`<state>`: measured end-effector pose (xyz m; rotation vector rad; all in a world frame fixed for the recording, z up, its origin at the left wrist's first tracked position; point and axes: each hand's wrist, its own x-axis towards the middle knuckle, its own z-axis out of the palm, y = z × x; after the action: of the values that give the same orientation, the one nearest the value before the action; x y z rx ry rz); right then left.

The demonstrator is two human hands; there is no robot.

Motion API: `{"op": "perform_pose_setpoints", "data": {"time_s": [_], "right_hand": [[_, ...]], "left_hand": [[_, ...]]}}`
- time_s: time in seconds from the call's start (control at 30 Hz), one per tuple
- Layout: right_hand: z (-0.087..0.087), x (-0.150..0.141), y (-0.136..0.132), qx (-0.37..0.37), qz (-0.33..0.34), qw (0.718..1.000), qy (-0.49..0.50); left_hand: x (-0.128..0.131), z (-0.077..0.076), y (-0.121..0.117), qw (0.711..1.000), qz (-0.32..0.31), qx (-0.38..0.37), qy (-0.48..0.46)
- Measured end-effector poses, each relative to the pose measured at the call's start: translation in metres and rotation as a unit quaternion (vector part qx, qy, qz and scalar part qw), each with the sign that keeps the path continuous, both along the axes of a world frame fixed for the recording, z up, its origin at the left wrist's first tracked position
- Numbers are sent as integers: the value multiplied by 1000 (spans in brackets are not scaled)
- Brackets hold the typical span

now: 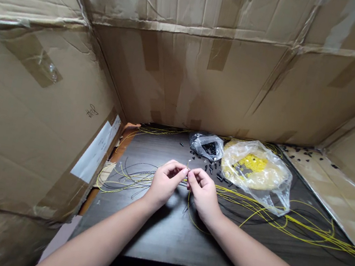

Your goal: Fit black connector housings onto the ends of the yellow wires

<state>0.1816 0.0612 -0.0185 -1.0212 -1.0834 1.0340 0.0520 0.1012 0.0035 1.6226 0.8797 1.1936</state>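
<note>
My left hand point(166, 181) and my right hand point(202, 193) meet above the table, both closed in a pinch with fingertips almost touching. A thin yellow wire point(190, 214) loops down from beneath my right hand, and a short thin end pokes up between the fingertips. Whatever my left fingers pinch is too small and covered to make out. Behind and below the hands, a bundle of long yellow wires point(254, 204) stretches across the table, with dark wires or their shadows among it. Small black pieces point(211, 169) lie scattered just beyond my right hand.
A clear bag of black pieces point(207, 146) sits at the back, beside a larger clear bag with yellow pieces point(254, 164). Cardboard walls point(179, 79) enclose the dark table point(145, 241) on three sides. More black bits point(308, 153) lie on cardboard at the right.
</note>
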Motion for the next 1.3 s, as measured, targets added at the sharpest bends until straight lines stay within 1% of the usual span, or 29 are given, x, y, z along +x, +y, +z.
{"op": "perform_pose_setpoints", "data": {"time_s": [0.1,0.3,0.47,0.63,0.77,0.83,0.9,1.03,1.1,1.2,1.3], "right_hand": [[1,-1,-1,2,1,1000,-12],[1,-1,-2,4,7,1000,-26],[2,0,-2,3,16,999,-29],[3,0,-4,15,17,999,-50],[5,0,-4,15,22,999,-42],[5,0,-4,16,37,999,-32],[5,0,-3,10,59,998,-31],[2,2,0,-23,103,993,-54],[1,3,2,-31,117,991,-55],[1,4,2,-23,130,990,-53],[4,4,-1,-13,131,989,-63]], "left_hand": [[0,-2,1,1000,0,-8,-11],[-1,-4,3,996,-10,-66,-52],[-2,-1,4,996,-7,-72,-61],[-2,2,3,995,-34,-86,-42],[-2,2,4,990,-53,-117,-57],[-2,1,5,987,-61,-130,-67],[-3,-1,7,983,-63,-152,-80],[-5,-4,11,968,-54,-211,-127],[-5,-5,12,959,-64,-232,-148],[-6,-3,13,946,-78,-259,-177],[-5,-1,11,941,-85,-267,-190]]}}
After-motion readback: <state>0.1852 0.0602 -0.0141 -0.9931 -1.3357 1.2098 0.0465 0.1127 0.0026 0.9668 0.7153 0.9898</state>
